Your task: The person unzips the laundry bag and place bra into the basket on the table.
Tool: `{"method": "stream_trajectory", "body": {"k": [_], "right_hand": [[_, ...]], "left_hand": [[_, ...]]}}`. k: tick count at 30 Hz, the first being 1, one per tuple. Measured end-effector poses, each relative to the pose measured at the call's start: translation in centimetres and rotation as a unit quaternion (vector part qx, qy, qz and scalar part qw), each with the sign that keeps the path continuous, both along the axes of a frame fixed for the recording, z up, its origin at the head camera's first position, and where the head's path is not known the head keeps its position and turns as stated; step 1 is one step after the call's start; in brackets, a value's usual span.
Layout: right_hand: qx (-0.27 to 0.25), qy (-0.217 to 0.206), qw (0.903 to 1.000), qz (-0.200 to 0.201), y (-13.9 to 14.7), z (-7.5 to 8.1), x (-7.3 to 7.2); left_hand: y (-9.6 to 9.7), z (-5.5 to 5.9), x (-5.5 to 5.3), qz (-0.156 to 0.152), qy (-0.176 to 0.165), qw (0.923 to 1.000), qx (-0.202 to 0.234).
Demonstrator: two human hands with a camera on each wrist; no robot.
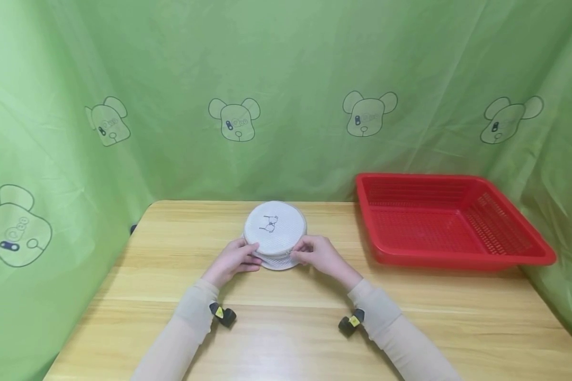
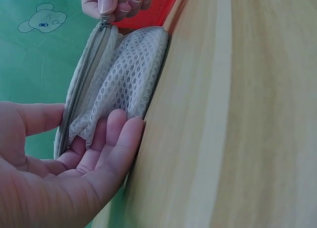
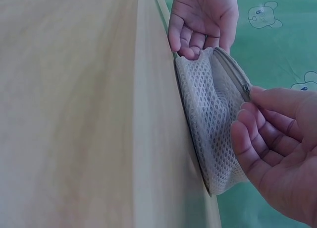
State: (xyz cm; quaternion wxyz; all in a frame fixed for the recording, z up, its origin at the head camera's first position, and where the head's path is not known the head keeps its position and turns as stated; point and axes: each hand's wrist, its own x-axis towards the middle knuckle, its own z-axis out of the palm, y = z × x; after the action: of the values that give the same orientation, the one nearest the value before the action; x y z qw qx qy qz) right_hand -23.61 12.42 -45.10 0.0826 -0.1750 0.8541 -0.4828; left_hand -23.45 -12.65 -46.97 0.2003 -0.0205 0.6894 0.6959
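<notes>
Bag, head view: the round white mesh bag (image 1: 275,225) is being held on the wooden table (image 1: 276,317), near its far edge, to the left of the red basket (image 1: 457,258) and well apart from it.
Hands, head view: the bag is being gripped at its near-left side by the left hand (image 1: 234,259), while its near-right rim is being worked by the right hand (image 1: 320,256).
Lid, head view: the printed lid (image 1: 286,235) is being held face up; no long axis is being shown across its round outline, and the bag's short axis is being held roughly upright.
Mesh, left wrist view: the wall is being bunched into folds beside the zip (image 2: 79,84); a fold could be caught in the teeth, the likely cause being this slack.
Left grip, left wrist view: the rim is being braced by the thumb and the mesh by curled fingers; with a light hold, the bag could be twisted as the pull is being drawn.
Pull, right wrist view: the zipper pull (image 3: 246,87) is being pinched between right thumb and finger; being so small, it could be lost from the pinch.
Zip, right wrist view: its curve is being followed around the lid's rim; whether the teeth are being joined cannot be told.
</notes>
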Motion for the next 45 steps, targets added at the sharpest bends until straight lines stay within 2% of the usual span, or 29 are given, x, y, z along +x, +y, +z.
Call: {"method": "stream_trajectory", "body": {"k": [6,20,45], "right_hand": [[0.005,-0.001,1.0,-0.002,0.1,-0.2,-0.1],[-0.003,-0.023,0.9994,-0.025,0.8,-0.3,-0.5],[-0.002,0.001,0.9986,-0.053,2.0,0.2,-1.1]], "left_hand": [[0.1,-0.2,-0.2,0.008,-0.013,0.9998,-0.009],[-0.1,0.2,0.0,-0.01,-0.012,0.9998,-0.012],[-0.3,0.2,0.0,-0.015,-0.018,0.9997,-0.01]]}}
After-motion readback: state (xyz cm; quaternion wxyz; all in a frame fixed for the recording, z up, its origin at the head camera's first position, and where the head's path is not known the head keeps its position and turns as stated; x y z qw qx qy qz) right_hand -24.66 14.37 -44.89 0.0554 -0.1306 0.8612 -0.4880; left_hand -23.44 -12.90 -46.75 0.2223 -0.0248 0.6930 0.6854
